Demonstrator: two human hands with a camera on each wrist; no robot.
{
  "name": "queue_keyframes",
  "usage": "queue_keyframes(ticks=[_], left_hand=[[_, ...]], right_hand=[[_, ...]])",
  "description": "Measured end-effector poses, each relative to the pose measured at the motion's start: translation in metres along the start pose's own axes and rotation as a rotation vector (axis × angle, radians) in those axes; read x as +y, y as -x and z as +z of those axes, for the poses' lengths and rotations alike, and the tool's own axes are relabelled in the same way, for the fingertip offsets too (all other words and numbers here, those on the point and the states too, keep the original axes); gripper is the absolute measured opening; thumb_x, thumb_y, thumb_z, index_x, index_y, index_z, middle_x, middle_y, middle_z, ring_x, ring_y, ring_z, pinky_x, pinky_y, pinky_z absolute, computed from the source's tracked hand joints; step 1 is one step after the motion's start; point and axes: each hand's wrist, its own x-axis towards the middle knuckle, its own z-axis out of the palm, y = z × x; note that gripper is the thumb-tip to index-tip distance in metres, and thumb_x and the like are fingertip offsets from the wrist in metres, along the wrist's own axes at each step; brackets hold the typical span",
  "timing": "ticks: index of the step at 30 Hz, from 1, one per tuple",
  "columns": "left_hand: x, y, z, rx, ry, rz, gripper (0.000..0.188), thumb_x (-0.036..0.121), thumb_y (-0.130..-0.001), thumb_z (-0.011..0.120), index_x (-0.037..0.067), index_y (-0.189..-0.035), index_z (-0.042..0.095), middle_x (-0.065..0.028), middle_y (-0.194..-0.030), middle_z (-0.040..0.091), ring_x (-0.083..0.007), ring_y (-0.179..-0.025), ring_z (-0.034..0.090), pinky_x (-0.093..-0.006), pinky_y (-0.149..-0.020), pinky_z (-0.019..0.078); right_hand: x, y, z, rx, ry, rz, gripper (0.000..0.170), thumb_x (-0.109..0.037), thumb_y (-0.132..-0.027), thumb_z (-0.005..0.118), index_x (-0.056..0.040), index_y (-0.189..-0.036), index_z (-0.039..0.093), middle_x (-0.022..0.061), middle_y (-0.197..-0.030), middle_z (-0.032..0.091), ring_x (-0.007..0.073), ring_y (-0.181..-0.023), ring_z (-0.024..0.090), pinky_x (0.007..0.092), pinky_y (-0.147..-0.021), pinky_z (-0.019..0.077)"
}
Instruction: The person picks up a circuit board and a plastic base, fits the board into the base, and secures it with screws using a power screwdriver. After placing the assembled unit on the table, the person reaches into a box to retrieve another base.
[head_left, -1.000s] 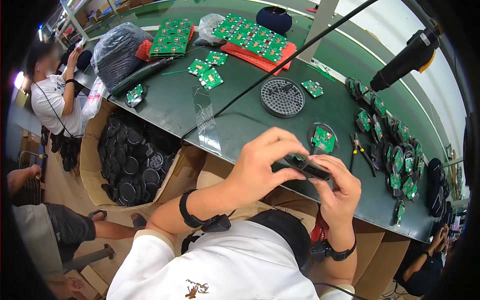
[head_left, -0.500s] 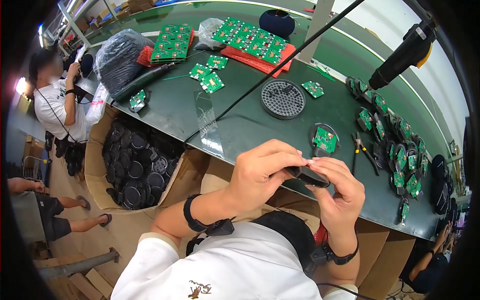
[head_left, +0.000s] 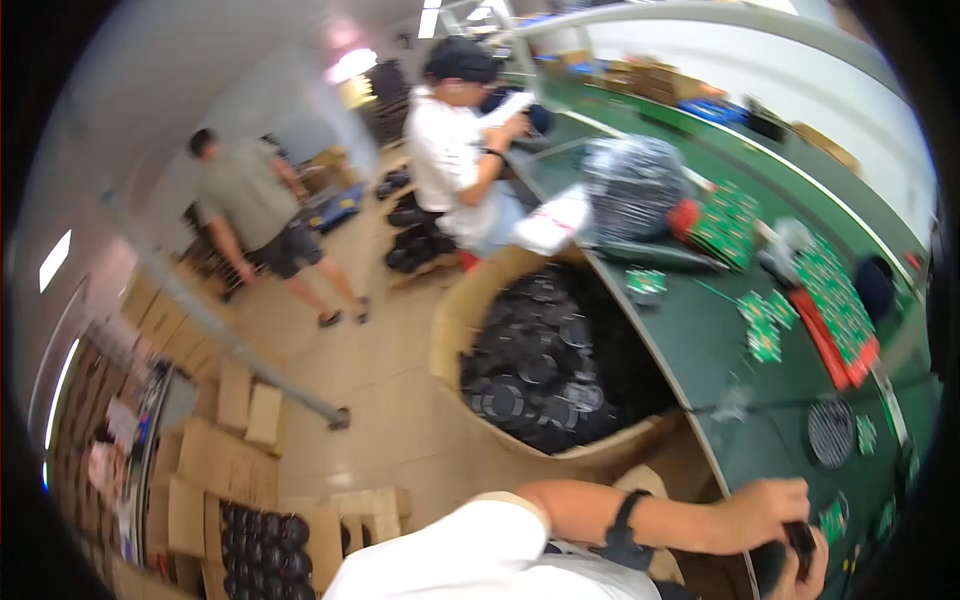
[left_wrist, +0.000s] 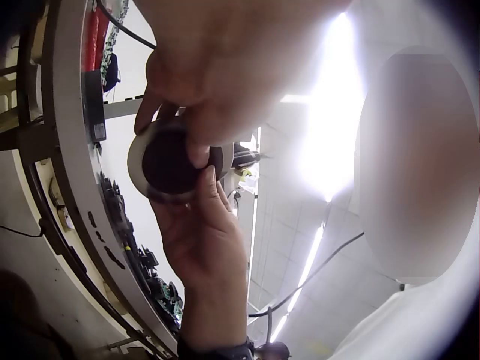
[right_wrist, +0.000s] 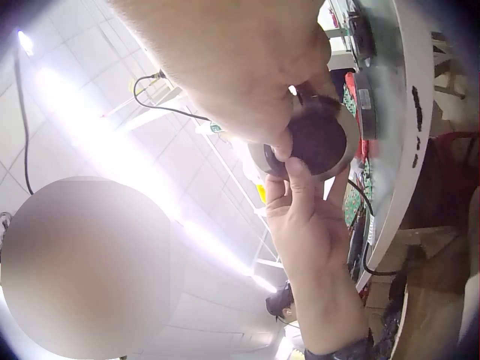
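A round black part (head_left: 800, 545) is held between both hands at the right edge of the bench. The left hand (head_left: 762, 516) pinches its upper side, and the right hand (head_left: 812, 572) grips it from below. In the left wrist view the dark disc (left_wrist: 169, 161) shows a paler rim, with the left hand (left_wrist: 240, 67) above and the right hand (left_wrist: 199, 236) below, thumbs close together on it. The right wrist view shows the same disc (right_wrist: 322, 142) between the right hand (right_wrist: 232, 67) and the left hand (right_wrist: 315, 229).
A carton (head_left: 448, 335) of black round parts stands beside the bench (head_left: 690, 340). On the bench lie green circuit boards (head_left: 762, 335), a wrapped bundle (head_left: 632, 185) and a perforated round tray (head_left: 831, 432). One person (head_left: 455, 160) sits at the bench; another (head_left: 245, 200) stands behind.
The head view has swung left, shifting the bench and hands to the right and bringing the aisle and a standing person into view. Both hands still hold the black part.
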Motion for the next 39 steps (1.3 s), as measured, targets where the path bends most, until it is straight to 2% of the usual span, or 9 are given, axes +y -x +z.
queue_keyframes(ticks=[3,9,13,18,20,23,24,30,39], left_hand=[[-0.004,0.002,-0.001,0.057,-0.068,0.046,0.031,0.008,-0.065,0.082,0.004,-0.082,0.056,-0.0139,-0.090,0.054,-0.0376,-0.082,0.060,-0.0462,-0.067,0.0493],[-0.008,0.003,-0.010,0.137,-0.112,0.040,0.032,0.010,-0.062,0.083,0.005,-0.079,0.056,-0.0127,-0.087,0.055,-0.0374,-0.082,0.061,-0.0461,-0.067,0.0493],[0.008,0.003,-0.033,0.030,-0.112,0.039,0.018,0.022,-0.084,0.075,0.011,-0.094,0.065,-0.0110,-0.091,0.061,-0.0359,-0.083,0.066,-0.0466,-0.065,0.0513],[-0.005,0.004,-0.021,0.032,-0.081,0.046,0.019,0.020,-0.081,0.078,0.010,-0.091,0.066,-0.0107,-0.089,0.062,-0.0352,-0.083,0.067,-0.0460,-0.065,0.0514],[-0.017,0.004,-0.005,0.128,-0.056,0.036,0.027,0.013,-0.064,0.081,0.005,-0.079,0.060,-0.0125,-0.086,0.057,-0.0372,-0.083,0.062,-0.0460,-0.069,0.0502],[-0.024,0.009,-0.009,0.138,0.034,0.047,0.025,0.026,-0.078,0.074,0.006,-0.089,0.065,-0.0132,-0.086,0.060,-0.0361,-0.086,0.062,-0.0445,-0.072,0.0516],[-0.019,0.010,-0.019,0.104,0.076,-0.067,0.027,0.024,-0.079,0.075,0.004,-0.095,0.068,-0.0143,-0.091,0.064,-0.0366,-0.088,0.065,-0.0450,-0.075,0.0529],[0.008,-0.002,-0.035,0.067,0.140,-0.159,0.028,-0.008,-0.073,0.079,0.001,-0.099,0.072,-0.0136,-0.098,0.074,-0.0281,-0.093,0.074,-0.0356,-0.080,0.0591],[0.011,-0.009,-0.035,0.042,0.147,-0.073,0.032,-0.013,-0.070,0.077,0.000,-0.099,0.072,-0.0159,-0.102,0.077,-0.0271,-0.094,0.076,-0.0347,-0.079,0.0619]], right_hand=[[0.005,0.000,0.002,0.051,0.031,0.221,0.034,-0.004,-0.097,0.067,0.0058,-0.129,0.065,0.0179,-0.125,0.071,0.0288,-0.111,0.067,0.0376,-0.101,0.0497],[0.040,-0.005,0.019,0.097,0.077,0.056,0.031,-0.014,-0.097,0.070,0.0051,-0.122,0.069,0.0177,-0.113,0.073,0.0273,-0.102,0.069,0.0383,-0.092,0.0539],[0.064,-0.007,0.020,0.214,-0.037,0.096,0.029,-0.013,-0.097,0.070,0.0064,-0.120,0.070,0.0175,-0.109,0.073,0.0255,-0.098,0.069,0.0371,-0.089,0.0550],[0.047,-0.010,0.015,0.105,-0.015,0.102,0.028,-0.011,-0.098,0.069,0.0070,-0.119,0.070,0.0177,-0.108,0.073,0.0246,-0.098,0.068,0.0369,-0.088,0.0551],[0.034,-0.013,0.015,0.066,-0.015,0.103,0.027,-0.011,-0.098,0.068,0.0073,-0.118,0.070,0.0178,-0.108,0.073,0.0242,-0.098,0.068,0.0368,-0.088,0.0552],[-0.016,-0.016,0.029,0.140,0.190,0.101,0.030,-0.016,-0.095,0.076,0.0058,-0.115,0.070,0.0172,-0.102,0.074,0.0228,-0.090,0.068,0.0351,-0.083,0.0559],[0.036,-0.015,0.023,0.092,-0.047,0.070,0.025,0.004,-0.089,0.072,0.0068,-0.114,0.068,0.0098,-0.107,0.071,0.0202,-0.102,0.066,0.0328,-0.094,0.0525],[-0.001,-0.020,0.019,0.194,0.012,-0.096,0.026,0.008,-0.075,0.081,-0.0003,-0.097,0.071,0.0127,-0.100,0.076,0.0245,-0.092,0.070,0.0343,-0.086,0.0522],[-0.005,-0.023,0.013,0.201,0.040,-0.169,0.026,0.005,-0.072,0.085,-0.0016,-0.093,0.070,0.0104,-0.100,0.077,0.0252,-0.091,0.070,0.0347,-0.083,0.0521]])
